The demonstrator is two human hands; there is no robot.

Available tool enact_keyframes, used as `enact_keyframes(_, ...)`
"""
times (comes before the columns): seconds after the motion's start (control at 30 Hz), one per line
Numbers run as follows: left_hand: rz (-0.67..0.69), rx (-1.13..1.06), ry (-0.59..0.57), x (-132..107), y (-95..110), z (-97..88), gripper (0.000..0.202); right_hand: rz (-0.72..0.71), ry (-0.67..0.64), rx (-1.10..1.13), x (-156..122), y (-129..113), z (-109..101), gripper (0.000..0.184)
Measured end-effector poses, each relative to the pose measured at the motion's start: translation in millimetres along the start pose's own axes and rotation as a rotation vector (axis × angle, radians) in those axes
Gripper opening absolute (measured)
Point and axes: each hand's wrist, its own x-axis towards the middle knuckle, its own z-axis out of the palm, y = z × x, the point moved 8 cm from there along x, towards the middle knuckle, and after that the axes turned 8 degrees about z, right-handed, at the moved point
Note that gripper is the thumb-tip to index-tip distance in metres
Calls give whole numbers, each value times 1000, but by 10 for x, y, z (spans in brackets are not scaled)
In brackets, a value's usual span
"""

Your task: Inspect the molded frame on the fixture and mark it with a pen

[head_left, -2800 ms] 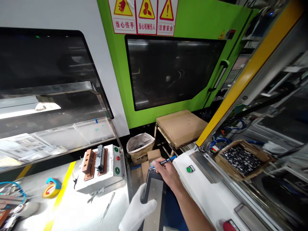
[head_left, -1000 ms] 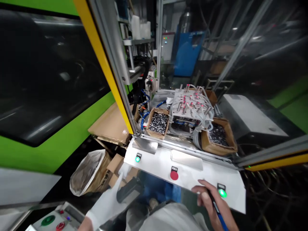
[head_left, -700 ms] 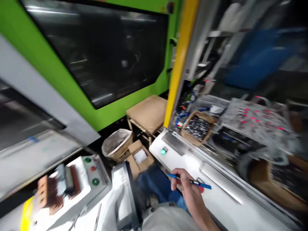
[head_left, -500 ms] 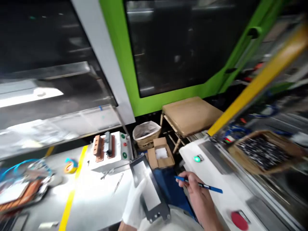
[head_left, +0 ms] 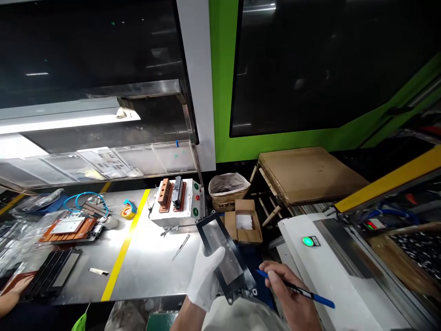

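Observation:
My left hand (head_left: 205, 275), in a white glove, is closed around a long black frame with a grey panel (head_left: 223, 254) and holds it slanted over the edge of the steel table (head_left: 151, 269). My bare right hand (head_left: 289, 299) is closed on a blue pen (head_left: 300, 290), whose tip points toward the lower end of the frame. Both hands are low in the head view, close to my body.
On the table stand a white box with copper blocks and buttons (head_left: 176, 201), tweezers (head_left: 180, 247), yellow tape (head_left: 128, 208), a blue hose (head_left: 84, 197) and more black frames (head_left: 55, 271). Another person's hand (head_left: 12, 287) is at far left. A lined bin (head_left: 228, 188), a small carton (head_left: 243, 221), a cardboard-topped stool (head_left: 308, 174) and a white console with a green lamp (head_left: 308, 241) are at right.
My view has swung from the console on the right back to the table. My right hand left the console's green button, still holding the pen, and came beside the frame in my left hand.

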Motion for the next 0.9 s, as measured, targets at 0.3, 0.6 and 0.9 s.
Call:
enact_keyframes(0.3,-8,155,62,18,217,127,48,-303,55,-207,-318,-389,-89,10)
enact_keyframes(0.6,-52,164,81,83,123,64,60,-331,44,-257,-276,-389,15,9)
enact_keyframes(0.9,12,111,112,133,169,44,35,-303,-130,-189,-298,-502,190,15)
